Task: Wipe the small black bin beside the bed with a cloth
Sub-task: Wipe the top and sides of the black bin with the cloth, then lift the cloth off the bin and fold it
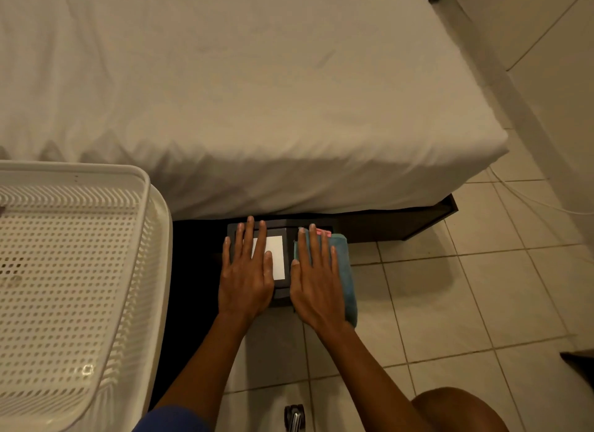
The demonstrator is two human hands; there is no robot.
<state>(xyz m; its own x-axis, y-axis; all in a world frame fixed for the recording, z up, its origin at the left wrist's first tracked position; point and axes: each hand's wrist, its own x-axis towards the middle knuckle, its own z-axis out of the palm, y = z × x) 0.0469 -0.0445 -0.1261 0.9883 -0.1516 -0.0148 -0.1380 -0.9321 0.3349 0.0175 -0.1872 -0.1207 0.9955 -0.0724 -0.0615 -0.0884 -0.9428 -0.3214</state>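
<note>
While both hands lie flat, neither grip is clenched: left hand (246, 277) spread on the bin (283, 295) lid, over its white label (275, 254); right hand (316, 282) pressing the cloth (347, 277) onto the bin's right side. Bin sits on the floor (450, 303), just past the fingertips touches the bed (257, 94). Basket (64, 271) left of the left grip.

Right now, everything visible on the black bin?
The small black bin sits on the tiled floor against the bed edge. Seen from above, it has a dark, boxy, plastic-looking top bearing a white rectangular label. The left hand lies flat on it; the right hand presses a teal cloth over its right side.
</note>
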